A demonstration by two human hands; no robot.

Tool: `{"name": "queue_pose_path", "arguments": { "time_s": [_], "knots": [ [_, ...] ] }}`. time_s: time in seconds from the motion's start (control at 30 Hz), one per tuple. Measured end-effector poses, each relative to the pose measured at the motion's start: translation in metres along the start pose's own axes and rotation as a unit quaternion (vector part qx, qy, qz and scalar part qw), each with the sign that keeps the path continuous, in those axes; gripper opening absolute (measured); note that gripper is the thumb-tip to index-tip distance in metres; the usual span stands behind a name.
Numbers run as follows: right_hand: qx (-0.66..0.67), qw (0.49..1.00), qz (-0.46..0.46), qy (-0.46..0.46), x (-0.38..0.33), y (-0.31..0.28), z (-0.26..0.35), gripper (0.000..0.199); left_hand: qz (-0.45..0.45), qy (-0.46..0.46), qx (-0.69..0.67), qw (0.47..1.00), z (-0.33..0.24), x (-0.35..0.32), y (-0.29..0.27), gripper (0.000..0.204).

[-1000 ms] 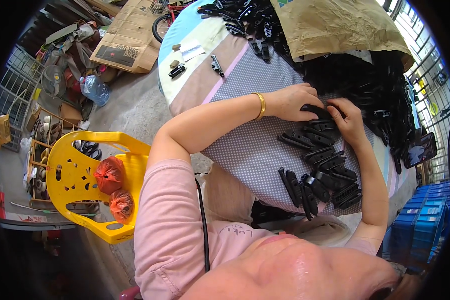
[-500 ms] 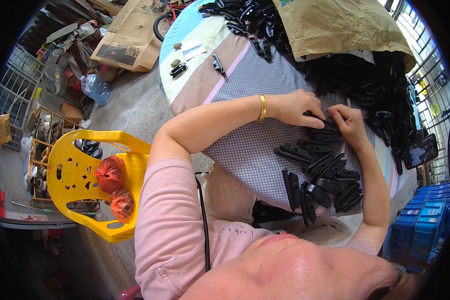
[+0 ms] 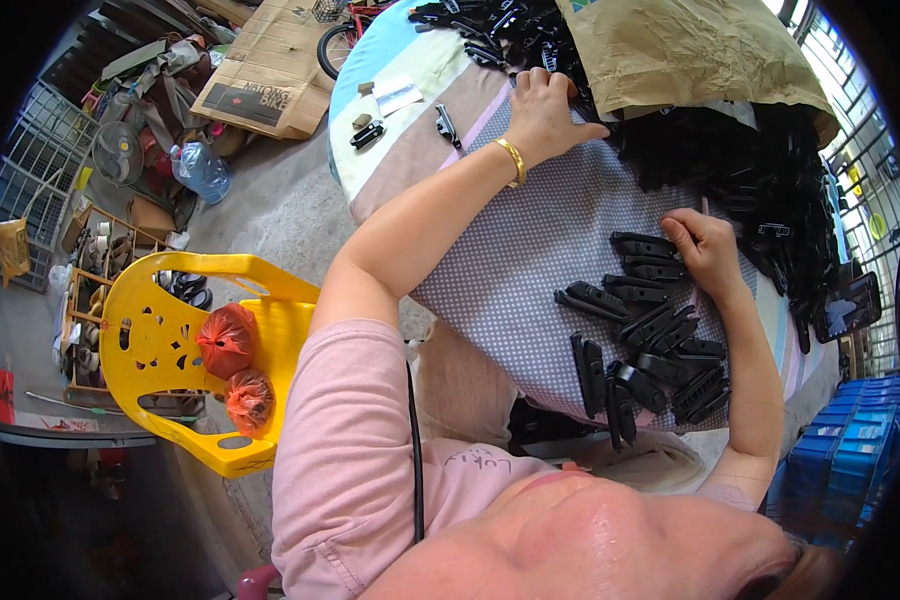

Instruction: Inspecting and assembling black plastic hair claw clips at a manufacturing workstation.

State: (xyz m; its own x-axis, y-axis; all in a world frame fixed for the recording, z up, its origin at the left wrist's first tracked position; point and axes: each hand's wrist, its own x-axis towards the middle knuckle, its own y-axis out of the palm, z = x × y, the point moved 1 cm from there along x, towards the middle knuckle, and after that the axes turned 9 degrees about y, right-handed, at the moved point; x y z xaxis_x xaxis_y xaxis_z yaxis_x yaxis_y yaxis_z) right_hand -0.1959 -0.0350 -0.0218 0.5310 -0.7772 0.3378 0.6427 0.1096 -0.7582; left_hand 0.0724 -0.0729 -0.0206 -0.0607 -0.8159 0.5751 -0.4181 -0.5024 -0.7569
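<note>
My left hand [image 3: 548,118], with a gold bangle [image 3: 515,160] at its wrist, reaches to the near edge of a far heap of black plastic pieces [image 3: 485,50]. Its thumb sticks out to the right, away from the fingers, and nothing shows in its grasp. My right hand [image 3: 708,252] rests on the dotted tablecloth [image 3: 500,270], fingers curled in and thumb pressed toward them; whether anything is inside is hidden. It lies beside a loose group of long black plastic pieces [image 3: 642,290], several of them overlapping near the table's front edge.
A brown paper sack [image 3: 700,60] lies over a large black pile [image 3: 760,190] at the far right. A phone [image 3: 852,308] stands at the table's right edge. Left of me is a yellow chair [image 3: 160,265] holding two red bags [image 3: 226,340]. Blue crates [image 3: 850,440] are at right.
My left hand has left the black pieces beside my right hand and moved away and leftward to the far heap. My right hand has barely moved.
</note>
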Motion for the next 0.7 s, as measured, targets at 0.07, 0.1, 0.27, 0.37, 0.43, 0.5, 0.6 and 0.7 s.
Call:
{"name": "queue_pose_path", "arguments": {
  "time_s": [0.07, 0.1, 0.27, 0.37, 0.43, 0.5, 0.6, 0.7],
  "knots": [
    [-0.025, 1.000, -0.014, -0.004, 0.001, -0.004, 0.002, 0.019, 0.006, 0.013, 0.036, 0.999, 0.011, 0.000, 0.009, 0.080],
    [-0.030, 0.997, -0.072, -0.019, 0.003, -0.006, 0.003, 0.017, 0.007, 0.014, 0.036, 0.999, 0.018, 0.000, 0.013, 0.080],
    [-0.160, 0.960, -0.228, -0.007, 0.012, -0.023, -0.020, 0.018, 0.092, 0.017, 0.076, 0.993, 0.032, 0.002, 0.019, 0.070],
    [-0.232, 0.938, -0.257, 0.001, 0.012, -0.036, -0.038, 0.021, 0.049, 0.066, 0.064, 0.995, 0.025, -0.001, 0.021, 0.050],
    [-0.244, 0.936, -0.253, 0.029, 0.011, -0.040, -0.047, 0.023, 0.058, 0.105, 0.035, 0.992, 0.019, -0.004, 0.019, 0.043],
    [-0.264, 0.930, -0.256, 0.013, 0.013, -0.040, -0.051, 0.025, 0.041, 0.118, 0.031, 0.992, 0.011, -0.009, 0.016, 0.037],
    [-0.272, 0.926, -0.262, 0.003, 0.014, -0.039, -0.050, 0.027, 0.105, 0.102, 0.028, 0.989, -0.013, -0.016, 0.000, 0.042],
    [-0.276, 0.924, -0.262, 0.015, 0.016, -0.045, -0.054, 0.028, 0.127, 0.128, 0.024, 0.983, -0.039, -0.028, -0.009, 0.049]
  ]
}}
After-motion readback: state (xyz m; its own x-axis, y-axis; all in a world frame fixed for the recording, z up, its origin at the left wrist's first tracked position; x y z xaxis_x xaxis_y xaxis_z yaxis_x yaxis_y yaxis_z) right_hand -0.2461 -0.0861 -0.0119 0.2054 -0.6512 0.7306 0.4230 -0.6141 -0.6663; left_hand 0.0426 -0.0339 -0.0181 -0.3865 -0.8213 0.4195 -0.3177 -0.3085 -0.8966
